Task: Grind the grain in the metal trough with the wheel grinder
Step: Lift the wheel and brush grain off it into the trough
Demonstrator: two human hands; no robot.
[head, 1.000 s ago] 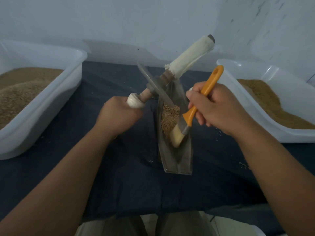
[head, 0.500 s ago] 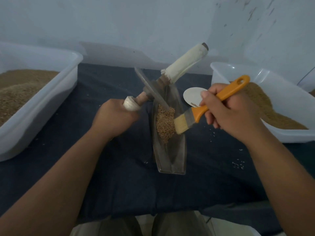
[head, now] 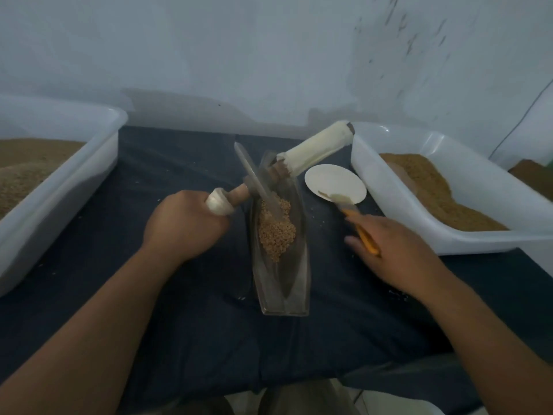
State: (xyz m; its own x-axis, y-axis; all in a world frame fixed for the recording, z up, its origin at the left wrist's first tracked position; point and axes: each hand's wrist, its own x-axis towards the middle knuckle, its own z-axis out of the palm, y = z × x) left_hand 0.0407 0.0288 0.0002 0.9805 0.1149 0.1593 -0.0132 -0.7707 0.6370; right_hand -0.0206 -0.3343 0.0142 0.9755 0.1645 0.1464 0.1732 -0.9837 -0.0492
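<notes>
Clenched round the wheel grinder's near handle, the left hand sits just beside the metal trough holding the grain; across it, the right hand lies on a brush, grasp unclear.

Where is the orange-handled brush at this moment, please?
In the head view the brush lies right of the metal trough, its bristles on the small white plate, its handle under the right hand.

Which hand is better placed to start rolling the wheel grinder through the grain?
Left. The left hand grips the cloth-wrapped handle of the metal wheel grinder, whose disc sits in the grain; the right hand is off at the orange-handled brush.
</notes>
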